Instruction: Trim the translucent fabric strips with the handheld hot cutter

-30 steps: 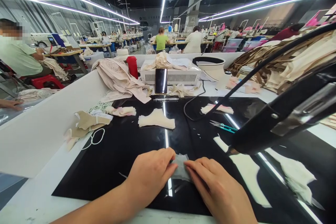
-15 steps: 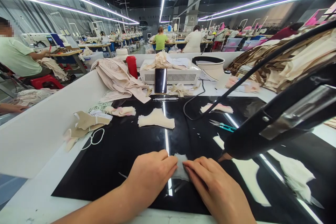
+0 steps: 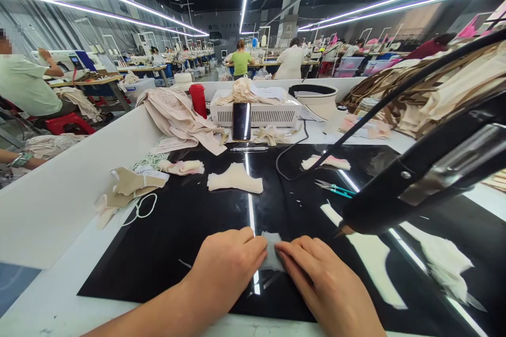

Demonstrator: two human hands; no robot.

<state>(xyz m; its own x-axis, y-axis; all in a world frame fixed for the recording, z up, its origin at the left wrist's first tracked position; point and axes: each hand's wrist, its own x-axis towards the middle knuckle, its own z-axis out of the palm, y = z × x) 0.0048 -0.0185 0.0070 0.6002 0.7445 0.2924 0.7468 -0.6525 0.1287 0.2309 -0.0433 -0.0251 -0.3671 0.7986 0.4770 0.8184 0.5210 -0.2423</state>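
Two hands | left hand [image 3: 227,268], right hand [image 3: 326,281] fingertips pressing grey fabric piece [image 3: 272,253] | apparently flat on black mat [image 3: 177,221]

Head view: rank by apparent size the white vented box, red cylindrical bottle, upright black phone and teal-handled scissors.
1. White vented box
2. Red cylindrical bottle and upright black phone look alike; no ranking.
3. Teal-handled scissors, thinnest.
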